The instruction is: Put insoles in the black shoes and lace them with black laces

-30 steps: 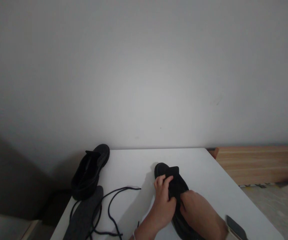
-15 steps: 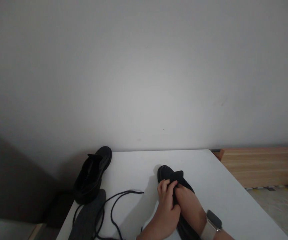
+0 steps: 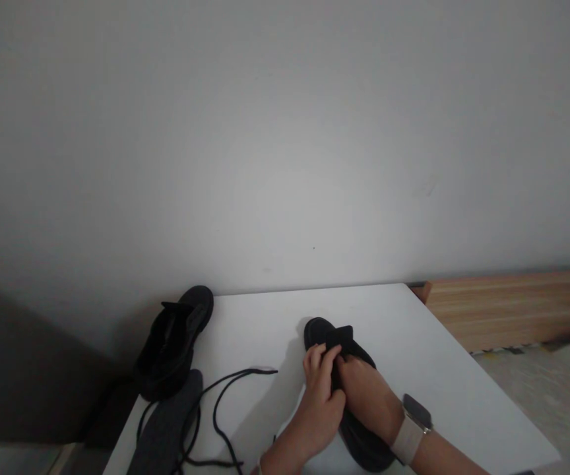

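A black shoe (image 3: 364, 447) lies on the white table (image 3: 275, 316), its toe pointing toward the wall and its tongue raised. My left hand (image 3: 323, 389) grips the shoe's left side near the opening, fingers curled over the edge. Inside the opening is my right hand (image 3: 367, 390), its fingers hidden by the shoe; a watch (image 3: 417, 412) with a light strap is on that wrist. To the left, a second black shoe (image 3: 166, 353) stands at the table edge, its tongue also up. Next to it are a dark grey insole (image 3: 166, 429) and loose black shoelaces (image 3: 220, 412).
A plain pale wall (image 3: 285, 165) rises directly behind the table. At the right, beyond the table edge, are a wooden board (image 3: 512, 307) and the floor (image 3: 537, 382). The left side below the table is dark.
The view has shifted slightly, so more of the right shoe's heel shows. Both hands stay at the same shoe, with my right hand still inside it.
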`<action>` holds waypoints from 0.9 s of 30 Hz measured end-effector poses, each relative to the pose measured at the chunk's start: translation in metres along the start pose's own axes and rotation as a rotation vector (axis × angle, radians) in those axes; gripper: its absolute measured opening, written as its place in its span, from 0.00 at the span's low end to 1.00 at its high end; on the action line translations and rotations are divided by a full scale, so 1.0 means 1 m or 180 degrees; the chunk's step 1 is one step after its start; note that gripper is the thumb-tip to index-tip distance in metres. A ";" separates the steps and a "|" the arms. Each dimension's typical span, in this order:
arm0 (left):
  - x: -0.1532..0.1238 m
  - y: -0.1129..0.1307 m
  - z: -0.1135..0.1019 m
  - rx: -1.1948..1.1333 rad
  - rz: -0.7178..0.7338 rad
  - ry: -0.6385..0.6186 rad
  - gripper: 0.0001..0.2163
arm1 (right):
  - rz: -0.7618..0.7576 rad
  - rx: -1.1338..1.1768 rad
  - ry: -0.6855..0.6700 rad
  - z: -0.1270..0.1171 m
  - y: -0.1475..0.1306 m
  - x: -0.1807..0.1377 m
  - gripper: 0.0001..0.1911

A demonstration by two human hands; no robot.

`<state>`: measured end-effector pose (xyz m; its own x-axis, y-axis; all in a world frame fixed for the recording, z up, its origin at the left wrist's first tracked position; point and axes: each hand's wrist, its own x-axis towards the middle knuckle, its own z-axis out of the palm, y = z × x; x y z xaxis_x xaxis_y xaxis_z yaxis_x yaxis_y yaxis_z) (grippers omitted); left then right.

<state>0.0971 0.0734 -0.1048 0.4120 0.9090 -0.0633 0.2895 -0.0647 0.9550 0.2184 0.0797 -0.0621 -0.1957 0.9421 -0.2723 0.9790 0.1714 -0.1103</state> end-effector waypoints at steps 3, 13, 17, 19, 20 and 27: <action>0.000 0.001 -0.001 0.0011 0.0045 0.0017 0.38 | -0.0125 0.0035 0.0029 -0.007 0.009 -0.013 0.30; -0.002 0.001 0.001 0.0126 0.0169 0.0026 0.35 | -0.0765 0.0765 -0.0365 -0.031 0.044 -0.072 0.28; -0.001 0.005 0.000 0.0129 0.0112 0.0042 0.35 | -0.0952 0.0006 -0.0789 -0.027 0.038 -0.065 0.23; -0.001 0.005 0.000 0.0135 0.0084 0.0049 0.35 | -0.1046 -0.0254 -0.0898 -0.029 0.033 -0.057 0.20; -0.001 0.005 0.000 0.0146 0.0073 0.0055 0.35 | -0.1085 -0.0312 -0.0922 -0.030 0.031 -0.053 0.19; -0.002 0.004 0.000 0.0274 0.0046 0.0070 0.35 | -0.1291 -0.0238 -0.1001 -0.024 0.029 -0.030 0.15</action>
<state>0.0977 0.0717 -0.1009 0.3979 0.9165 -0.0426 0.3572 -0.1120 0.9273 0.2539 0.0629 -0.0339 -0.5569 0.6653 -0.4973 0.8199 0.5360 -0.2011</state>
